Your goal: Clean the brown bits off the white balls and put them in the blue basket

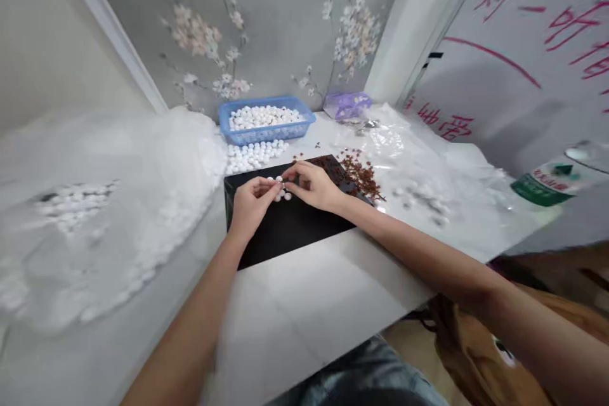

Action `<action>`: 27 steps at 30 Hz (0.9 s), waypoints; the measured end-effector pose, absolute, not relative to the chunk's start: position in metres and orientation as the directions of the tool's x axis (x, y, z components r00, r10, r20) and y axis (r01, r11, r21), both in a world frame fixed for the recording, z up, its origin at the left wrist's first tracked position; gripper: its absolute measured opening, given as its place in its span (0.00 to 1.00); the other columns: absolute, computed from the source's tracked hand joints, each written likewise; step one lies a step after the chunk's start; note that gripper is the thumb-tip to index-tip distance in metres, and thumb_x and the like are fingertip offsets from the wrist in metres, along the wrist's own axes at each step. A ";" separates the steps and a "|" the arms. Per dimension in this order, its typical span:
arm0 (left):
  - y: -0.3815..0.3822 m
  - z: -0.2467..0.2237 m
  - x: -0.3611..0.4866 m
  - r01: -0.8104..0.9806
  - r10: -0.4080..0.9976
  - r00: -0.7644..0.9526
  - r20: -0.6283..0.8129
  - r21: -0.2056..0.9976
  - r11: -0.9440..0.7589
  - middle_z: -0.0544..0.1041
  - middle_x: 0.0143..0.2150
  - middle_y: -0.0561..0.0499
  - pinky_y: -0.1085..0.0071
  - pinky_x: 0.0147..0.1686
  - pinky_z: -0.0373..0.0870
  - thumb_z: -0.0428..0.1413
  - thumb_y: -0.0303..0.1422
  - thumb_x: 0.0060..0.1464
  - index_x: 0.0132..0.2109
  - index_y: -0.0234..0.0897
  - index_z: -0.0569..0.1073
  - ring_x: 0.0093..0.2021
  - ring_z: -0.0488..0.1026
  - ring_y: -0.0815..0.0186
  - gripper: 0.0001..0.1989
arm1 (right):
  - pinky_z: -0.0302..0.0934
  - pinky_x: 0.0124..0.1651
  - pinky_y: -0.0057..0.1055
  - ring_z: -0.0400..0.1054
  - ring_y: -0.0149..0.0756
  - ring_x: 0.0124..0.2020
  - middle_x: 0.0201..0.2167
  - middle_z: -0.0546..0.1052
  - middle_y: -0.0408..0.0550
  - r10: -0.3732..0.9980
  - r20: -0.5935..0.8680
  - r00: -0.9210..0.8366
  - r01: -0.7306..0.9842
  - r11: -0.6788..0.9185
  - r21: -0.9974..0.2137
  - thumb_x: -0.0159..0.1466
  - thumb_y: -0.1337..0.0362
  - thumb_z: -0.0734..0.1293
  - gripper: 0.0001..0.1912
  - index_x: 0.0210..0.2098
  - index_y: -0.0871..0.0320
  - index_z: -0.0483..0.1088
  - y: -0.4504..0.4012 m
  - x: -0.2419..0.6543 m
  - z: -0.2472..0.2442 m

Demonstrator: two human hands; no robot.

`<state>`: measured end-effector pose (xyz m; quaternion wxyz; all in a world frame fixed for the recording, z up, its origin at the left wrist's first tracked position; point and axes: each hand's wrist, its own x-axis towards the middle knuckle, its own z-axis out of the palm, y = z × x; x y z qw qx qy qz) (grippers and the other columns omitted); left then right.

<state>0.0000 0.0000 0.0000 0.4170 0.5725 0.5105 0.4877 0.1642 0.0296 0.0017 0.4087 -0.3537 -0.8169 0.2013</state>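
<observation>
Both hands meet over a black mat (295,226) on the white table. My left hand (254,202) pinches at a small cluster of white beads (287,195) from the left. From the right, my right hand (311,185) has thumb and forefinger closed at the same cluster. Several white beads show between and just below the fingertips. Small brown star-shaped pieces (362,177) lie heaped on the mat's right corner and beside it. Whatever else is between the fingertips is too small to make out.
A blue basket (266,134) of white beads stands at the back, with loose beads (254,155) before it. A large clear bag of beads (157,203) fills the left. Clear plastic bags (413,158), a purple packet (349,104) and a green-labelled bottle (547,185) are on the right.
</observation>
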 end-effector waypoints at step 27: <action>-0.002 0.004 -0.004 0.386 0.961 0.054 0.271 0.882 -0.271 0.69 0.30 0.55 0.76 0.24 0.61 0.54 0.38 0.49 0.44 0.38 0.72 0.23 0.66 0.74 0.15 | 0.53 0.28 0.24 0.62 0.27 0.24 0.22 0.72 0.43 0.948 0.244 -0.202 0.433 0.310 -0.847 0.57 0.56 0.63 0.14 0.26 0.62 0.72 0.025 0.146 0.005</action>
